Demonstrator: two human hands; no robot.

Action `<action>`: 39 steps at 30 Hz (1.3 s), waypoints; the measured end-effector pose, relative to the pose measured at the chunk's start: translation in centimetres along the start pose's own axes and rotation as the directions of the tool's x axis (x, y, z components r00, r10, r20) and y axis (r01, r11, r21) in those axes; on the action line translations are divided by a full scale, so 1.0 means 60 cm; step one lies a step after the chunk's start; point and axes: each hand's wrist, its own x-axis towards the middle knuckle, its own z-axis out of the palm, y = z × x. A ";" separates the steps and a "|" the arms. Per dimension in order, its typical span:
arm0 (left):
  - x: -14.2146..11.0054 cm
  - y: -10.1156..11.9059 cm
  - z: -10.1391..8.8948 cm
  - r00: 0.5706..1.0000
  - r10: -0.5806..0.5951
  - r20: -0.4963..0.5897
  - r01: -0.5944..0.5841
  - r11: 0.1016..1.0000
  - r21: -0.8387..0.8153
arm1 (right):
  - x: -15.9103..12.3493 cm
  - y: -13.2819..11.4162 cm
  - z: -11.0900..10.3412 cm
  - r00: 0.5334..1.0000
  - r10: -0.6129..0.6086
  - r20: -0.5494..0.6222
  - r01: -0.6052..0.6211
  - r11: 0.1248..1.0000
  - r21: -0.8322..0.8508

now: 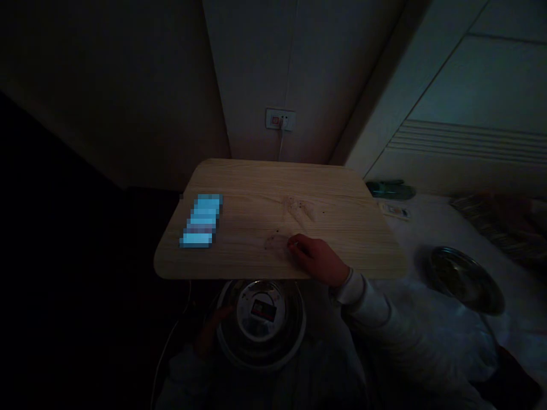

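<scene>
In the dim light my right hand (318,259) rests near the front edge of a small wooden table (243,176). Its thumb and fingertips are pinched together beside a thin patch that looks like clear plastic (274,245), with small dark specks about it. What they hold is too small to make out. A second such patch (299,209) lies farther back. Below the table edge, my left hand (216,327) holds the left rim of a round shiny metal bowl (294,341). Inside the bowl sits a smaller metal dish with a dark label (264,310).
A lit phone-like screen (201,221), blurred out, lies on the table's left. A wall socket (280,119) with a plugged-in cable is behind. To the right are a green bottle (391,189), a small pale packet (395,211) and a round metal tray (465,282).
</scene>
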 end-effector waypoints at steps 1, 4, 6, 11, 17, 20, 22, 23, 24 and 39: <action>-0.002 0.003 0.002 1.000 -0.009 -0.002 0.009 1.000 0.001 | -0.001 -0.001 0.001 1.000 -0.018 0.021 0.018 1.000 -0.001; -0.008 0.013 0.009 0.999 -0.043 -0.015 0.043 0.999 -0.012 | -0.005 -0.001 0.002 0.996 -0.059 0.069 0.058 0.998 0.015; -0.009 0.016 0.010 0.999 -0.039 -0.027 0.038 0.999 -0.023 | -0.006 -0.001 0.001 0.997 -0.057 0.061 0.056 0.998 0.028; -0.002 0.012 0.004 0.998 -0.067 0.016 0.067 0.997 -0.027 | -0.005 0.003 0.002 0.998 -0.059 0.034 0.059 0.998 0.004; 0.007 -0.012 -0.006 0.999 -0.018 -0.046 0.018 1.000 -0.014 | -0.019 -0.007 0.018 0.973 -0.152 0.175 0.147 0.988 0.041; 0.006 -0.015 -0.007 1.000 0.000 -0.028 0.000 1.000 -0.012 | -0.025 -0.003 0.016 0.963 -0.188 0.192 0.176 0.981 0.077; 0.001 -0.007 -0.003 0.999 -0.008 -0.035 0.007 1.000 -0.026 | -0.022 0.006 0.007 0.980 -0.145 0.133 0.138 0.989 0.061; -0.003 0.001 0.001 0.999 -0.012 -0.046 0.011 0.999 -0.037 | -0.019 0.012 0.001 0.991 -0.107 0.084 0.104 0.994 0.038; -0.007 0.010 0.006 0.998 -0.024 -0.052 0.022 0.999 -0.049 | -0.016 0.019 -0.005 0.997 -0.064 0.032 0.064 0.998 0.011; 0.013 -0.018 0.003 0.998 -0.054 -0.024 0.054 0.999 -0.001 | 0.002 0.022 -0.015 1.000 0.010 -0.015 -0.012 0.993 -0.119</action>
